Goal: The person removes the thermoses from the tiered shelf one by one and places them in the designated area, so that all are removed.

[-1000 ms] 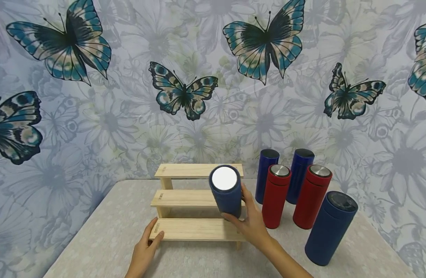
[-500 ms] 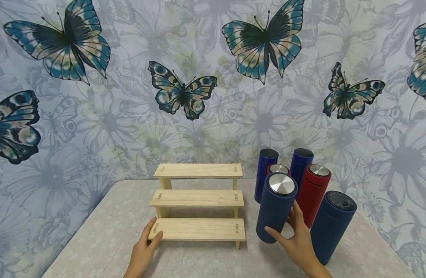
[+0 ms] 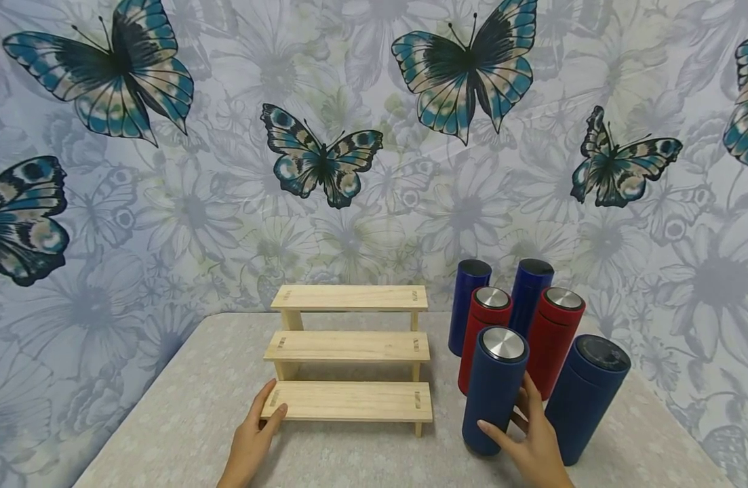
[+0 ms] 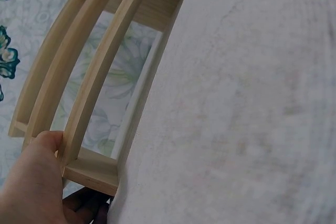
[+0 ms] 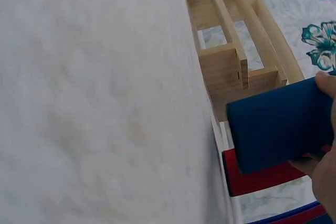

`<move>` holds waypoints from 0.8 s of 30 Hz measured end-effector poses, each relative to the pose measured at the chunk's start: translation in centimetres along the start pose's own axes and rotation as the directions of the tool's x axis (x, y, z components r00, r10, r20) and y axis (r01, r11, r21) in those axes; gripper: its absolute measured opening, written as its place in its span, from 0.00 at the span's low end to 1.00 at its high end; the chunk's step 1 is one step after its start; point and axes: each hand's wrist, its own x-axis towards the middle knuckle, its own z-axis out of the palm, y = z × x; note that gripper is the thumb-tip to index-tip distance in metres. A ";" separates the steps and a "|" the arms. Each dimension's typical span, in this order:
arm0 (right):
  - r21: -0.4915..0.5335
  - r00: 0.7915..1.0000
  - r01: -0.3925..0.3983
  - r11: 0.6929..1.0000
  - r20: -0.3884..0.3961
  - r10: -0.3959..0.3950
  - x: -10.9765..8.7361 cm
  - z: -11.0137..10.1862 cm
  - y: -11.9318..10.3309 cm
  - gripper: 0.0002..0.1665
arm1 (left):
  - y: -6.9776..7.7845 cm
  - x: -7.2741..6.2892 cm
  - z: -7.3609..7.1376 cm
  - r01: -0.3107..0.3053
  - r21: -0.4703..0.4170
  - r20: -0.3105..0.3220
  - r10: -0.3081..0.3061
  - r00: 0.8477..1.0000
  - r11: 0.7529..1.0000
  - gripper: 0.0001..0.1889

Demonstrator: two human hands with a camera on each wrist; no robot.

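Observation:
In the head view, a three-tier wooden display shelf [image 3: 349, 401] stands mid-table. My left hand [image 3: 251, 434] grips the left end of its lowest tier, the thumb on top; the left wrist view shows the thumb on the wooden board [image 4: 94, 82] and darker fingers below. To the right of the shelf, my right hand [image 3: 532, 440] holds a navy thermos bottle [image 3: 494, 400] with a silver lid round its lower half. The bottle is nearly upright, low over the table; whether its base touches is unclear. In the right wrist view, a red bottle [image 5: 257, 177] shows behind it.
Behind the held bottle stand two red thermos bottles [image 3: 480, 366] with silver lids and two glossy blue bottles [image 3: 468, 312]. Another navy bottle [image 3: 584, 407] with a black lid stands close to the right hand. A pale cloth covers the table [image 3: 178, 407] up to the butterfly-patterned wall.
My right hand has carried the navy bottle from in front of the shelf to the right and down, to a spot before the red bottles. The left hand has stayed on the shelf.

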 end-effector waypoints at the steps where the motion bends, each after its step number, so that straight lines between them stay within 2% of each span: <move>1: 0.001 1.000 -0.014 1.000 0.008 0.014 -0.1 0.1 0.2 0.65 | 0.0 0.0 0.0 0.002 -0.001 0.000 -0.002 1.000 1.000 0.36; 6: 0.014 0.998 -0.050 0.999 0.025 0.049 -0.6 0.5 0.8 0.66 | 0.0 -0.1 -0.1 0.006 -0.006 0.004 -0.006 1.000 1.000 0.36; 14: 0.010 0.998 -0.053 0.999 0.016 0.052 -0.6 0.5 1.1 0.67 | 0.3 -0.1 0.0 0.034 -0.012 0.003 -0.034 0.999 0.999 0.36; 17: -0.001 1.000 -0.030 1.000 0.008 0.030 -0.5 0.5 1.0 0.66 | 0.5 0.0 -0.1 0.039 -0.038 0.011 -0.038 0.999 0.999 0.37; 20: -0.028 1.000 0.002 1.000 -0.017 -0.002 -0.5 0.6 0.8 0.65 | 0.7 0.1 -0.5 0.119 -0.169 0.035 -0.114 0.993 0.978 0.36; 22: -0.055 0.997 0.053 0.997 -0.060 -0.056 -0.5 0.6 0.6 0.65 | 0.2 0.5 -0.7 0.191 -0.277 0.024 -0.192 0.981 0.942 0.32; 24: -0.081 0.987 0.114 0.990 -0.108 -0.122 -0.5 0.4 0.2 0.65 | -1.2 1.6 -0.6 0.242 -0.339 -0.064 -0.278 0.958 0.909 0.27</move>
